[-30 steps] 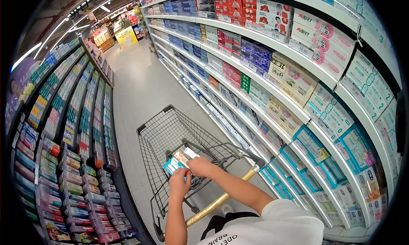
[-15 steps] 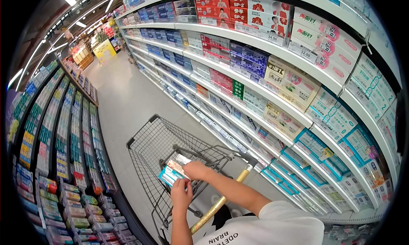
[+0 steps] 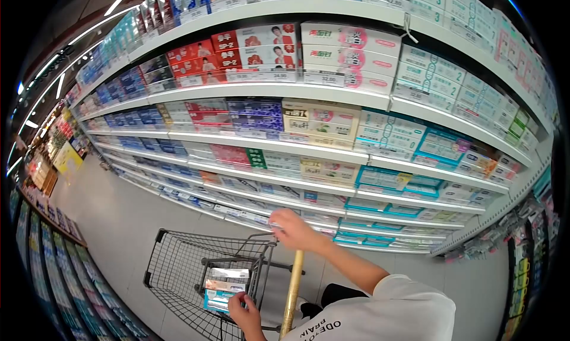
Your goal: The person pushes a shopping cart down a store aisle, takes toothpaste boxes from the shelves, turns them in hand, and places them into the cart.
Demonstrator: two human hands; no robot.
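Head view: the slim cartons (image 3: 217,299) could slip or fan apart if the left hand (image 3: 244,310) bears on only one edge; its fingers are bent at their lower right, though how firmly they grip is unclear. The cartons appear against the cart (image 3: 178,270), lower left of centre; whether they rest on its wires is uncertain. The right hand (image 3: 291,228), half curled beside the cart's upper corner, might knock the frame; what it holds, if anything, cannot be told. Glossy, flat-faced cardboard contrasts with open wire mesh, a shiny gold handle (image 3: 292,296) and smooth white shelves (image 3: 249,93).
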